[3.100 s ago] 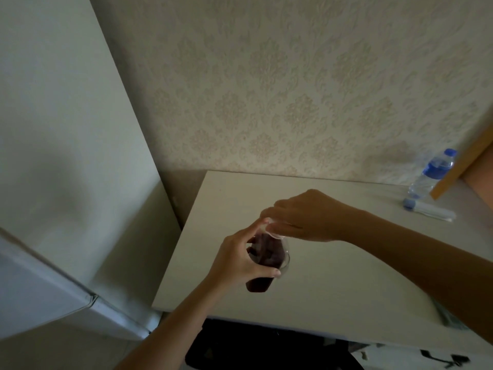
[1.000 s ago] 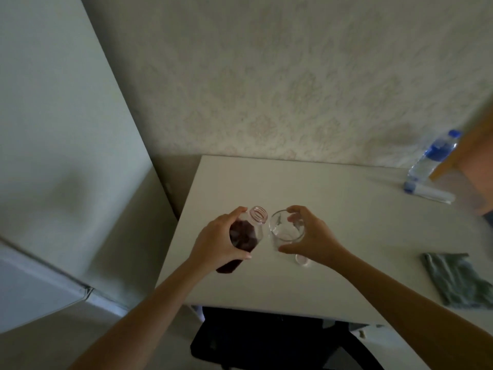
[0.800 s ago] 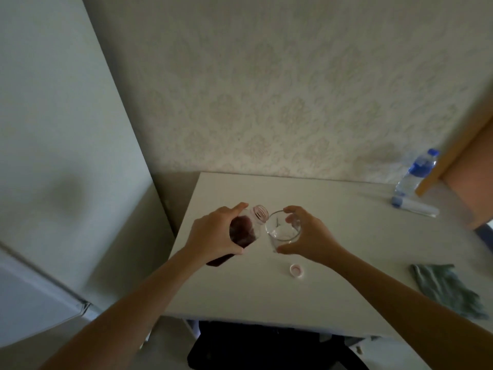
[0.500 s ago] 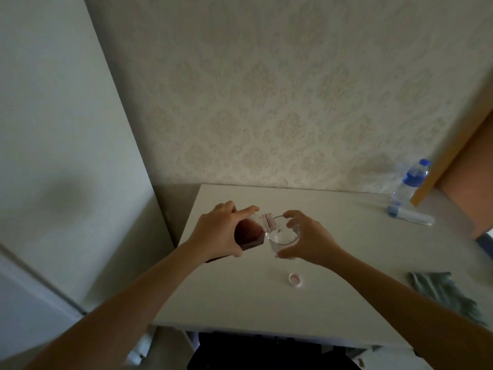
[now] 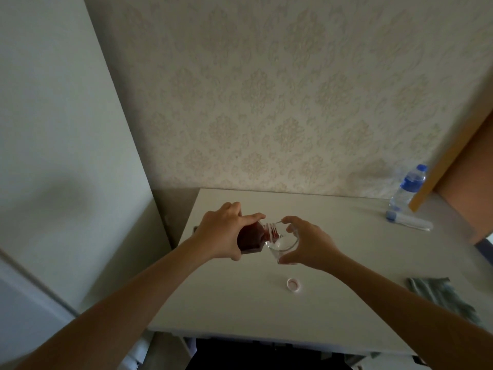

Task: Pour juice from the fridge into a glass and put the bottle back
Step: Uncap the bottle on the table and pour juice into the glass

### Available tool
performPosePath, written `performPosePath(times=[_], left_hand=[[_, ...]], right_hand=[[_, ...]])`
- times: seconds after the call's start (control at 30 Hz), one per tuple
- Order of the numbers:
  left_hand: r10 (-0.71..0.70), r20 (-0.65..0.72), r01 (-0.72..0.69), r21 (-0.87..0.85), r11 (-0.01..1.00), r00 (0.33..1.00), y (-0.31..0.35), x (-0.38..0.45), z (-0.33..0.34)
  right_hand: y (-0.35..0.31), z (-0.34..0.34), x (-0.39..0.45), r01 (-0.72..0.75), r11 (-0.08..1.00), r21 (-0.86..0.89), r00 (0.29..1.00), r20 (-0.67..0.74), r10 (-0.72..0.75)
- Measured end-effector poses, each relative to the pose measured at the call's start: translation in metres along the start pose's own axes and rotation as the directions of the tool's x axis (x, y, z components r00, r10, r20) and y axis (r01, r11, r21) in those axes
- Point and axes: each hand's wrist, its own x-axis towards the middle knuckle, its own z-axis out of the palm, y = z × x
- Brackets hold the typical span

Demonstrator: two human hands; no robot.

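Note:
My left hand (image 5: 222, 231) grips a small bottle of dark red juice (image 5: 252, 240), tipped to the right with its open neck over the rim of a clear glass (image 5: 284, 243). My right hand (image 5: 306, 243) is wrapped around the glass from the right and holds it just above the white table (image 5: 333, 303). The glass looks nearly empty. The bottle's pink cap (image 5: 294, 284) lies on the table in front of the glass. The white fridge (image 5: 58, 169) stands at the left, its door shut.
A water bottle with a blue cap (image 5: 406, 189) stands at the back right of the table, with a white tube (image 5: 408, 222) lying before it. A green cloth (image 5: 440, 295) lies at the right edge. A dark chair (image 5: 253, 355) sits under the table's front edge.
The cap came off and was laid on the table. My right hand took the glass, and my left hand has tipped the bottle further until its neck is over the rim.

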Motion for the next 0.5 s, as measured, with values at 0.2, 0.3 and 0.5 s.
performPosePath(times=[0.2,0.3,0.5], left_hand=[[0.002,0.026,-0.003,0.021,1.000,1.000,0.0021,0.0026,0.0003],[0.000,0.037,0.000,0.013,1.000,0.999,0.0023,0.0014,0.0007],[-0.005,0.036,0.005,0.005,1.000,0.999,0.0000,-0.0005,0.0026]], right_hand=[[-0.0015,0.0002,-0.0020,-0.004,1.000,0.017,1.000,0.022,0.004],[-0.0049,-0.0003,-0.0038,-0.010,0.999,0.054,1.000,0.029,0.008],[-0.0019,0.0036,-0.0019,-0.013,0.998,0.055,1.000,0.028,0.012]])
